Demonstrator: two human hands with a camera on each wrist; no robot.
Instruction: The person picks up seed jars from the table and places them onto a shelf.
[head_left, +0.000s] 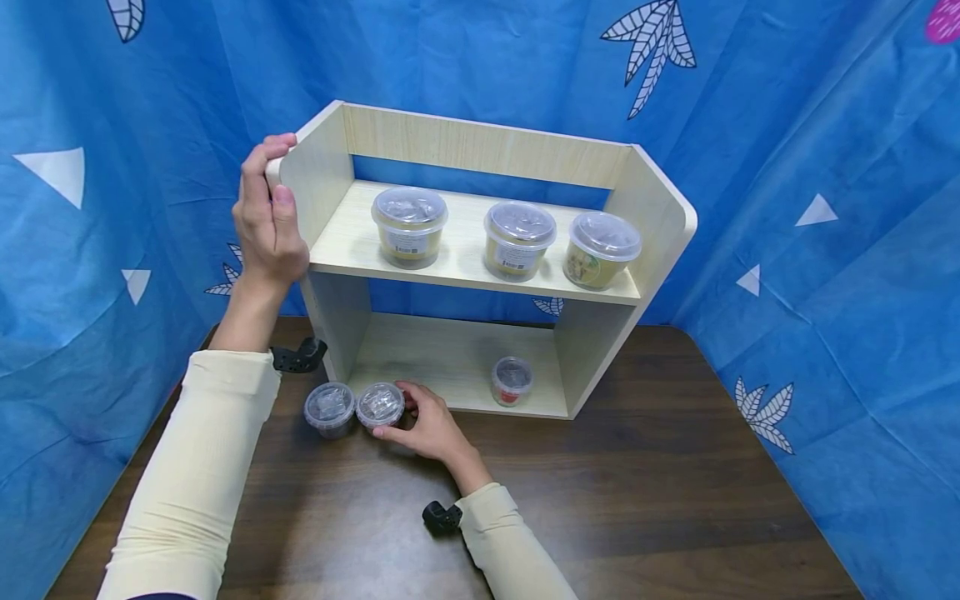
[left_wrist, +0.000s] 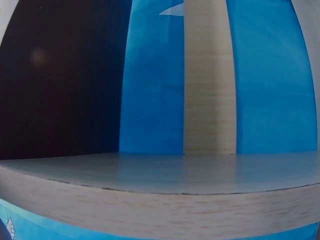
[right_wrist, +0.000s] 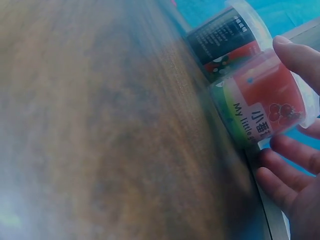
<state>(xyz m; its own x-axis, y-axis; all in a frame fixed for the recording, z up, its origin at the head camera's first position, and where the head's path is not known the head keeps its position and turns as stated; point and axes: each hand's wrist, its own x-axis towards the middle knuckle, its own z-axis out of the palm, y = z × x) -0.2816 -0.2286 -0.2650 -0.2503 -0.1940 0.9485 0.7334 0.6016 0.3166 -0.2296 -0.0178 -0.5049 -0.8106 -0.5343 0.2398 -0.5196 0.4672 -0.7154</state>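
Observation:
My left hand (head_left: 268,212) grips the upper front edge of the left side panel of a pale wooden two-tier shelf (head_left: 480,150). In the left wrist view the panel's edge (left_wrist: 160,210) runs close across the picture. Down at the shelf's lower left front, my right hand (head_left: 427,425) holds a small clear-lidded plastic cup (head_left: 380,404) between thumb and fingers. Its red and green label shows in the right wrist view, with the thumb (right_wrist: 295,55) at the lid rim. A second lidded cup (head_left: 330,408), with a black and red label, stands right beside it on the left.
Three larger lidded tubs (head_left: 410,229) stand in a row on the upper shelf board. A small lidded cup (head_left: 512,382) with red on it sits at the lower board's right. The shelf stands on a dark wooden table (head_left: 637,500), with blue curtains (head_left: 810,208) behind and at both sides.

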